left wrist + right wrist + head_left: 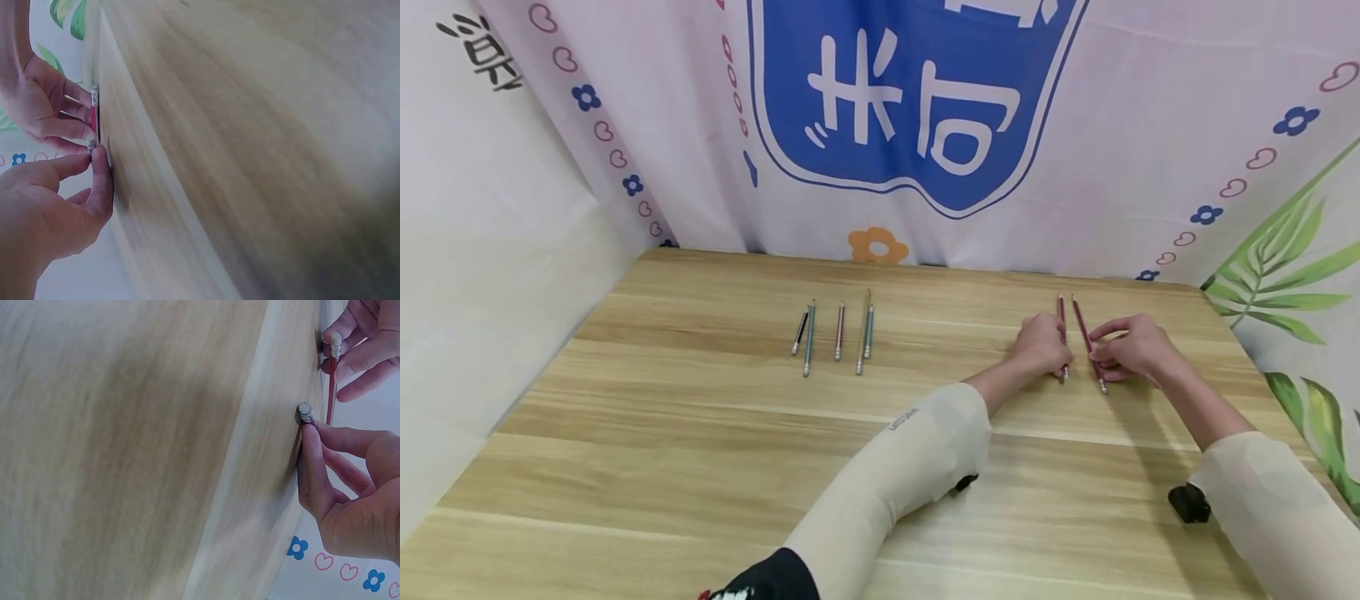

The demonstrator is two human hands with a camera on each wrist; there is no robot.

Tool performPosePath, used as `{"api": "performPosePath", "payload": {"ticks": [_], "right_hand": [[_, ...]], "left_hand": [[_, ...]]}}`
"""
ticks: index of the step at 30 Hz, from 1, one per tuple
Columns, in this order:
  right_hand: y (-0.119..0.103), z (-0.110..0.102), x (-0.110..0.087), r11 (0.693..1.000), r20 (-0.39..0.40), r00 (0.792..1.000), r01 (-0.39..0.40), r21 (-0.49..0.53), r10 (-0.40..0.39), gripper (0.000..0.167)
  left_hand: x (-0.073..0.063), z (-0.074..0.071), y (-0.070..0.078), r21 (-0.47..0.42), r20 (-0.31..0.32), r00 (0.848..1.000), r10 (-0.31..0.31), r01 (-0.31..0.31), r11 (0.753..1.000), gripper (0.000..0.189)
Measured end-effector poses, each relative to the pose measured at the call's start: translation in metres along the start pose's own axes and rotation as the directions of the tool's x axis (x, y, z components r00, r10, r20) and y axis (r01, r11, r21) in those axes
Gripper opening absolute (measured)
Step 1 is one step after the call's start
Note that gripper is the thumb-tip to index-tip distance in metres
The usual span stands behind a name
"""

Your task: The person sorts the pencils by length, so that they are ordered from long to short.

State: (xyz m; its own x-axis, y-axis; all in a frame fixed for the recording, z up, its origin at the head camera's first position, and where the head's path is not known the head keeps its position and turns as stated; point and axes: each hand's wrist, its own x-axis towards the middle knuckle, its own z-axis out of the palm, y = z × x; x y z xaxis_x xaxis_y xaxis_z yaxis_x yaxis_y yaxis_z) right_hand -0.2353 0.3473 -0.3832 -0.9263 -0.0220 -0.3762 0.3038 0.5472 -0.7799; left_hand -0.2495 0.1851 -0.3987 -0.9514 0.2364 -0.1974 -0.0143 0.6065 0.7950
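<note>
Two dark red pencils with eraser ends lie side by side at the right of the table, slightly apart. My left hand (1043,343) pinches the left red pencil (1062,310) near its eraser. With thumb and fingertips, my right hand (1135,346) pinches the right red pencil (1081,321) along its lower half. In the right wrist view, that pencil's eraser end (305,412) sticks out beyond the thumb and fingers, low over the wood. Both erasers point toward the near edge. The left wrist view shows both hands close together, the pencils partly hidden by fingers.
Left of centre on the wooden table (700,467) lie several pencils: a short dark one (801,332), a long teal one (809,337), a red one (840,332), a tan one (863,333) and a short blue-green one (869,331). A printed curtain (1075,192) hangs behind the far edge.
</note>
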Motion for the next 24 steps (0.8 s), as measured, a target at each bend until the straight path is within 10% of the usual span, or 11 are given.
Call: {"api": "performPosePath", "payload": {"ticks": [13, 24], "right_hand": [[-0.0001, -0.0004, 0.0000, 1.000, -0.001, 1.000, 0.000, 0.006, 0.000, 0.048], [0.0002, 0.0007, -0.0001, 1.000, -0.020, 1.000, -0.018, 0.000, 0.018, 0.050]], "left_hand": [[0.0058, -0.0001, 0.0043, 0.078, 0.016, 1.000, 0.003, -0.004, 0.997, 0.011], [0.0070, 0.0008, 0.0052, 0.114, 0.032, 0.999, -0.011, 0.007, 0.993, 0.043]]}}
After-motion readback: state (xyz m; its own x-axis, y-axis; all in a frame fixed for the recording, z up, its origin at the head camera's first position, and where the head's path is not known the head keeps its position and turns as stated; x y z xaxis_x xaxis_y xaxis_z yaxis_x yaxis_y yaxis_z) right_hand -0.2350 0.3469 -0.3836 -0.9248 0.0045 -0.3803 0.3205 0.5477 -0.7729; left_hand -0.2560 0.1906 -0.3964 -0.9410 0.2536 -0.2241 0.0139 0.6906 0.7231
